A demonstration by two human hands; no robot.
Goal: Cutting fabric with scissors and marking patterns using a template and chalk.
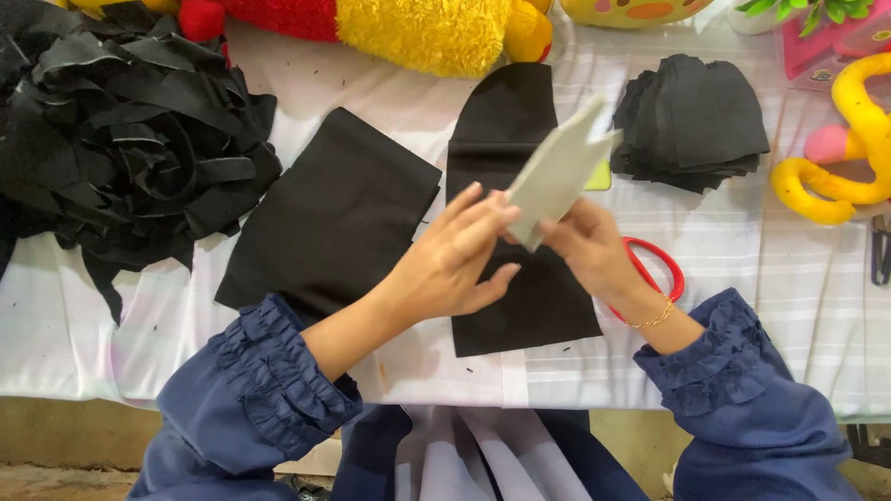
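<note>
My left hand [459, 250] and my right hand [589, 246] together hold a pale grey cardboard template [557, 172] with a notched top, raised and tilted above a long black fabric strip [520, 288] that lies on the white cloth-covered table [770, 278]. Both hands pinch the template's lower end. A folded black fabric piece [334, 218] lies to the left of the strip. Red-handled scissors [661, 269] rest under my right wrist, mostly hidden.
A heap of black fabric scraps [121, 139] fills the back left. A stack of cut black pieces [696, 121] sits at the back right. Red and yellow plush toys [408, 28] line the far edge; a yellow toy [849, 148] lies at right.
</note>
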